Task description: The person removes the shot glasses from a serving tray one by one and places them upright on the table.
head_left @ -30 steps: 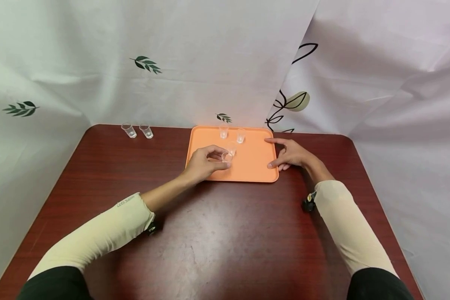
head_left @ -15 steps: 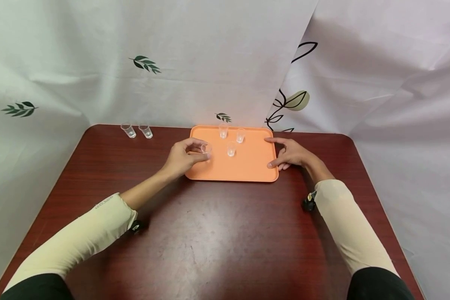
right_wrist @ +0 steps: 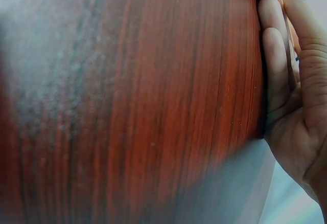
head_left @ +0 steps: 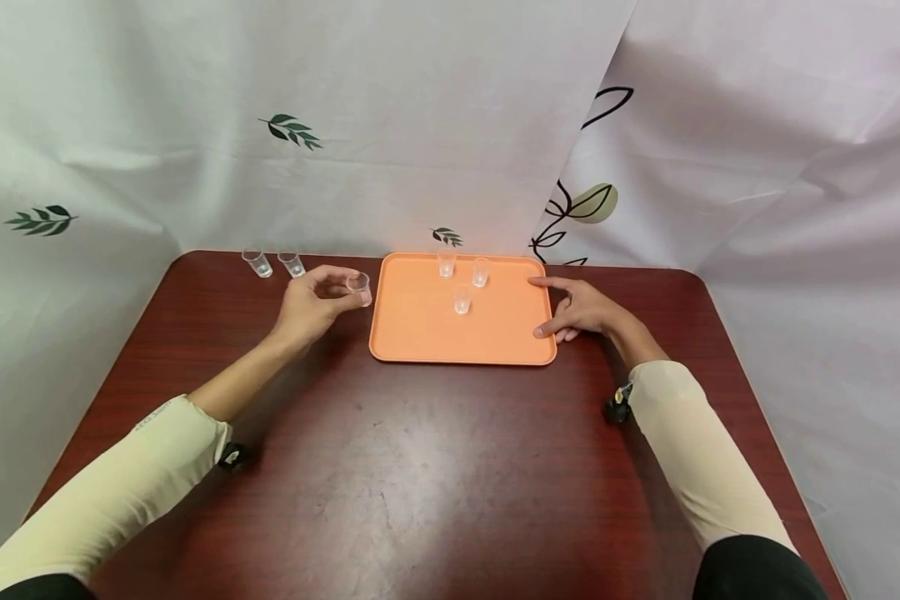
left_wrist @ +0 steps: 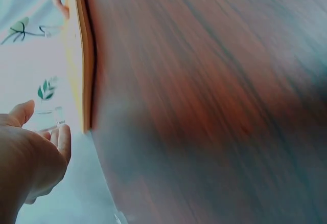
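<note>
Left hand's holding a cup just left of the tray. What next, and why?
Probably carry the held cup further left and set it beside the two cups on the table: the left hand has already drawn it leftward off the tray, towards that pair.

Three clear tapered cups (head_left: 481,273) on the orange rectangular tray (head_left: 420,334), two more cups (head_left: 258,264) off left, one held cup (head_left: 358,284) between!
</note>
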### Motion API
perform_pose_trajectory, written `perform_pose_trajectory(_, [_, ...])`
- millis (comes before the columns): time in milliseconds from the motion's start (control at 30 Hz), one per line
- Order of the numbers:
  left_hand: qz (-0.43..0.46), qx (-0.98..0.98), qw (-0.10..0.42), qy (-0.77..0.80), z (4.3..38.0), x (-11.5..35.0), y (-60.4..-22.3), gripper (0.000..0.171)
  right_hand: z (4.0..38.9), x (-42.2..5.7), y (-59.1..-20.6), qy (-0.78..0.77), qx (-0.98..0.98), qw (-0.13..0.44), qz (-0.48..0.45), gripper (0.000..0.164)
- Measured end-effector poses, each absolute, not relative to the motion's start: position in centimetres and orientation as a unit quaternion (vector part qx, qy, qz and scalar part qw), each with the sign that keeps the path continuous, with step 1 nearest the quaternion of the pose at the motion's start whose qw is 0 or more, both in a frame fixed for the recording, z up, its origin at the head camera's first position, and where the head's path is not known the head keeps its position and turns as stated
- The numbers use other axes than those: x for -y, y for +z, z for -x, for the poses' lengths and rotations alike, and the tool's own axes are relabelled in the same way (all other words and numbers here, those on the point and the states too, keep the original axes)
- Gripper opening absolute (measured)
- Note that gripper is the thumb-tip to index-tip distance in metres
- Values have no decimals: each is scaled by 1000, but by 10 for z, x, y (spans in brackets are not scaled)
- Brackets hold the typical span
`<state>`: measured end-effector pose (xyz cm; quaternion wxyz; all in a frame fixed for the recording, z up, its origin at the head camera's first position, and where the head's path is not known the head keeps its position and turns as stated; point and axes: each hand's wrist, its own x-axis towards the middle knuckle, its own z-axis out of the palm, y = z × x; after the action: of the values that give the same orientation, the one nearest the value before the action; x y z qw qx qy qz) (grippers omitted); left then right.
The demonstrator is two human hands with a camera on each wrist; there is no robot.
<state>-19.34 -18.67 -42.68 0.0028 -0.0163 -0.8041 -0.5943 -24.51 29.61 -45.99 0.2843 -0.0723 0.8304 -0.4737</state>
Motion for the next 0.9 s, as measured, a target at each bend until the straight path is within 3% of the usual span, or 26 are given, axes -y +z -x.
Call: perform_pose_trajectory(900, [-84,756,46,-648,199,281,-440,43,247,-296,-462,-475,-830,285,64,107])
